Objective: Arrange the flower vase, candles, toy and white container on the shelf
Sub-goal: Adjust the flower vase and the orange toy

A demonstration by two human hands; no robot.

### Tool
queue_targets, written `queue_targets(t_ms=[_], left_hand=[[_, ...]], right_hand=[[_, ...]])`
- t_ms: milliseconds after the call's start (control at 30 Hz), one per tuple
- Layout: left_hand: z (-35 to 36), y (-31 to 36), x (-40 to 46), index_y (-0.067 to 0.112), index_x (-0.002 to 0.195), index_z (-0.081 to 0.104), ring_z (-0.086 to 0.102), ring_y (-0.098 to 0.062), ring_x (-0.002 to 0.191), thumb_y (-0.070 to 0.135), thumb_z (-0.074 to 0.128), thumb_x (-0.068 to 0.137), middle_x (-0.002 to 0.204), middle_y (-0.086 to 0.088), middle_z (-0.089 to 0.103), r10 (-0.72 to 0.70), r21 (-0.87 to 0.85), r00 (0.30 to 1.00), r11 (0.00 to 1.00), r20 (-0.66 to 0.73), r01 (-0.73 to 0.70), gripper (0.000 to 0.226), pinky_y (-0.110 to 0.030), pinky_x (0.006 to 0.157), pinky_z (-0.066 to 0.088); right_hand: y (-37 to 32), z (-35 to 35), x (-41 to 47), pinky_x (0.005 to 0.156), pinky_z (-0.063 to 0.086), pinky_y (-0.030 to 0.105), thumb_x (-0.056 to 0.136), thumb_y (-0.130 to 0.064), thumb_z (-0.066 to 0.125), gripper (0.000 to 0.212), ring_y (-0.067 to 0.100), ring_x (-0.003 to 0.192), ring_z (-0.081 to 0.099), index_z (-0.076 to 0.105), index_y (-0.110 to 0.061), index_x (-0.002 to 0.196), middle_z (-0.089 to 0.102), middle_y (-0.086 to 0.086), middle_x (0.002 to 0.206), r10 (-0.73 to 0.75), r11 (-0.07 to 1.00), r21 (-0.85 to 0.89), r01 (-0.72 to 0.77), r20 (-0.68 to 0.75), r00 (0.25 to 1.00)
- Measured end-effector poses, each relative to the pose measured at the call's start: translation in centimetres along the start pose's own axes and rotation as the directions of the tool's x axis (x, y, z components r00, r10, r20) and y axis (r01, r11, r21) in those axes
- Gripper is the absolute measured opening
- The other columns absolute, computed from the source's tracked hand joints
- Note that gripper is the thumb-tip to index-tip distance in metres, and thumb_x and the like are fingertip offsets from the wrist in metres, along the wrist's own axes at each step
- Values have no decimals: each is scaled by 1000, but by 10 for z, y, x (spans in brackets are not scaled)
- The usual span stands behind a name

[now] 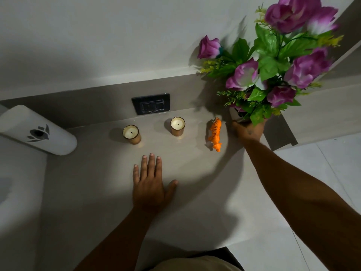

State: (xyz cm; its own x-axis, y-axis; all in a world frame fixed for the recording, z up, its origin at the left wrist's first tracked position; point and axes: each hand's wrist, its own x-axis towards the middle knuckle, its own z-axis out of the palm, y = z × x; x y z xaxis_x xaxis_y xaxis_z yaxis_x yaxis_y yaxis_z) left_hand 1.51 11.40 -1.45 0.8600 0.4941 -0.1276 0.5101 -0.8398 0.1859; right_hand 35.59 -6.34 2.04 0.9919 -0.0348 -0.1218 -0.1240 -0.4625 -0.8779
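Note:
A flower vase (pixel 237 114) with purple flowers and green leaves stands at the right end of the grey shelf (pixel 97 182); my right hand (pixel 249 130) grips its base, mostly hidden by leaves. An orange toy tiger (pixel 214 134) stands just left of the vase. Two candles in amber glass stand further left, one (pixel 177 126) near the wall and one (pixel 131 134) beside it. The white container (pixel 37 130) with a dark flower logo lies on its side at the far left. My left hand (pixel 150 182) rests flat on the shelf, fingers spread, in front of the candles.
A black wall socket (pixel 150 104) sits in the back wall behind the candles. The shelf's front edge drops to a pale tiled floor (pixel 322 173) at the right. A wooden panel (pixel 322 106) rises right of the vase.

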Motion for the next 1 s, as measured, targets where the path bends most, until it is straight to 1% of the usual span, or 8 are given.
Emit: queue_targets(t_ms=[67,133,233,333,567,733,900,1000], left_hand=[[-1,0,-1,15,162,13,1,-31,158,80,25,92,171,-11,10,1,-5,1000,1000,9,-1,96,-59,125,10],[-2,0,-1,16,162,13,1,-32,158,81,24,91,171,-10,10,-1,3,1000,1000,17,1,96,-59,125,11],[-2,1,-1,16,162,14,2,-32,158,79,25,92,171,-11,11,-6,1,1000,1000,16,6,94,-59,124,13],[-1,1,-1,16,162,12,0,-32,158,78,22,93,171,-11,10,-8,17,1000,1000,25,7,93,-59,124,12],[-1,1,0,18,162,4,-6,-31,158,80,16,93,171,-10,2,-14,49,999,999,45,12,94,-58,125,7],[-4,1,1,19,162,0,-8,-32,157,81,10,91,171,-10,-3,-19,62,997,998,77,14,95,-58,126,3],[-8,1,2,19,162,-3,-13,-32,156,82,3,89,171,-9,-8,-18,60,997,998,78,13,97,-57,126,-1],[-9,1,1,19,162,-1,-11,-32,157,82,5,89,171,-9,-5,-13,53,998,999,64,9,96,-57,126,1]], right_hand=[[0,-5,-17,108,38,28,65,-20,94,111,21,127,49,26,-12,153,48,6,140,-29,1000,1,29,-8,1000],[11,-11,-47,113,38,39,70,-21,89,111,29,136,44,21,-13,157,44,14,149,-29,999,-26,30,40,999],[36,-18,-108,114,38,45,72,-33,76,105,33,141,40,20,-9,158,39,18,156,-175,972,-114,206,238,955],[49,-20,-143,113,39,41,79,-36,71,98,23,143,39,17,-21,159,33,9,162,-268,941,-86,328,403,875],[21,2,-135,112,43,55,83,-29,69,75,32,142,44,43,-11,151,49,14,152,-318,942,-8,336,308,897],[7,10,-128,108,48,35,87,-25,67,60,22,127,58,53,-17,145,56,7,145,-377,923,53,382,327,866],[5,24,-126,101,38,9,94,-18,70,57,12,118,57,51,-19,147,57,2,143,-347,931,-16,364,269,899],[2,27,-121,105,38,18,94,-20,70,58,20,126,57,50,-20,148,56,6,146,-311,944,-24,328,259,914]])
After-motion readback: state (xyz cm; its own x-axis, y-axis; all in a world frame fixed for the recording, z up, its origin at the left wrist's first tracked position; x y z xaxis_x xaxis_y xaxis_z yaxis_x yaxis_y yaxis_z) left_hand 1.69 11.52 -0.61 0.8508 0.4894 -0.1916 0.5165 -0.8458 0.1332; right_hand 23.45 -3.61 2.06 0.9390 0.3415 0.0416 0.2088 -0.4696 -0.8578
